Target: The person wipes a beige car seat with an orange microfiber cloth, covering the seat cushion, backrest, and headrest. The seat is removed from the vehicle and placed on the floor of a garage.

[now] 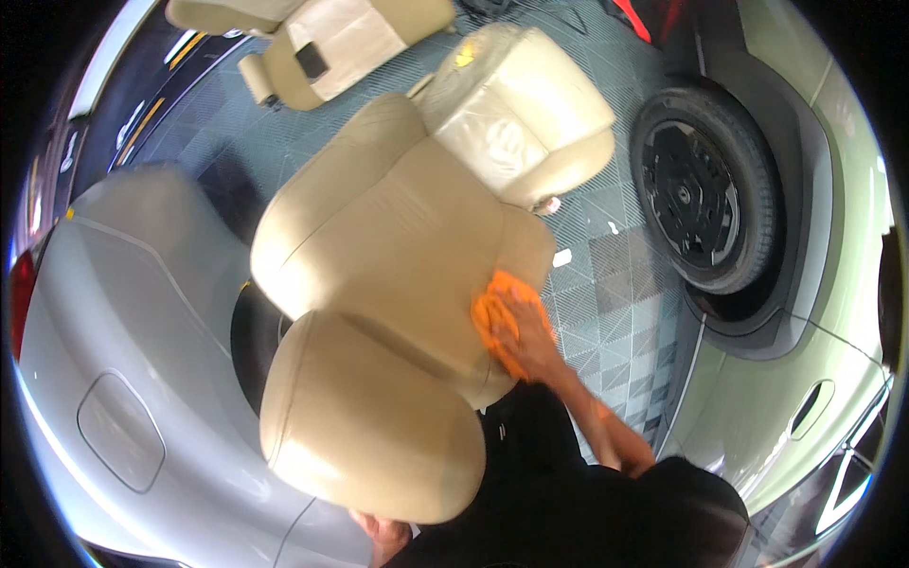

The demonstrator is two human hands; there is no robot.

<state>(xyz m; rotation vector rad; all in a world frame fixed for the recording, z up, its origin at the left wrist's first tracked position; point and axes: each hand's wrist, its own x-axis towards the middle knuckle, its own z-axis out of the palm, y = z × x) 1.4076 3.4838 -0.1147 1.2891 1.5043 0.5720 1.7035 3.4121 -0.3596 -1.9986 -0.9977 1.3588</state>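
A beige leather car seat fills the middle of the view, with its padded headrest toward me. My right hand presses an orange cloth against the right side of the backrest; the cloth is bunched under the palm and fingers. Below the headrest, at its near edge, my left hand grips it from underneath. Most of that hand's fingers are hidden by the headrest.
More beige seats stand beyond: a seat partly under clear plastic and a bench-like seat. A silver car flanks me on the left. On the right is a light green car with a black wheel. White scraps lie on the tiled floor.
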